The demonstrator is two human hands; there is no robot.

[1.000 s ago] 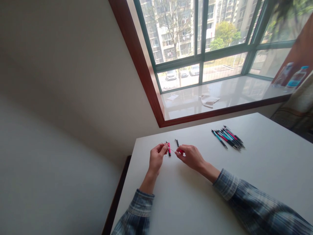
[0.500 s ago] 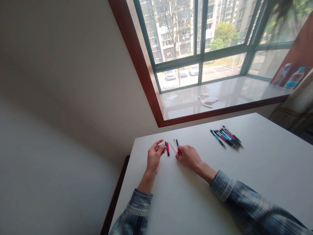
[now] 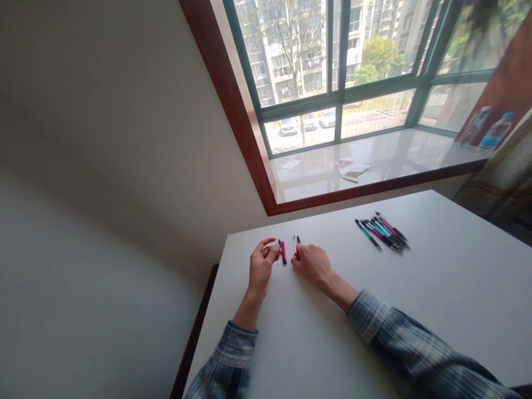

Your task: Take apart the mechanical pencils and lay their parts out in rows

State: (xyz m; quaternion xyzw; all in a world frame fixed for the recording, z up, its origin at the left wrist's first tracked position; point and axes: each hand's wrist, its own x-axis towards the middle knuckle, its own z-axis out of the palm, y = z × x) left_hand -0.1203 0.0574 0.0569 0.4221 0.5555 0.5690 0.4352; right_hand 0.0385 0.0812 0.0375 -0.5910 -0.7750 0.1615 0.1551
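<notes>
My left hand (image 3: 261,265) is on the left of the table's far end, thumb and forefinger pinched together. What lies between them is too small to make out. Right beside its fingertips are a pink pen barrel with a black end (image 3: 284,252) and some thin dark and clear pen parts (image 3: 280,244). My right hand (image 3: 312,264) rests on the tabletop, fingers curled round a pink-and-black pen part (image 3: 296,254). Past its fingers stick out a black piece (image 3: 298,239) and, close alongside, a thin pale refill (image 3: 293,241). The fingers partly hide these pieces.
A pile of several pens (image 3: 384,233), black, teal and pink, lies on the white table (image 3: 432,277) to the right. Behind is a window sill with a cloth (image 3: 351,169) and plastic bottles (image 3: 496,132). A wall stands at the left.
My right hand has moved slightly left, closer to my left hand. The thin refill now sits alongside the black piece instead of slanting apart. My left hand has hardly moved.
</notes>
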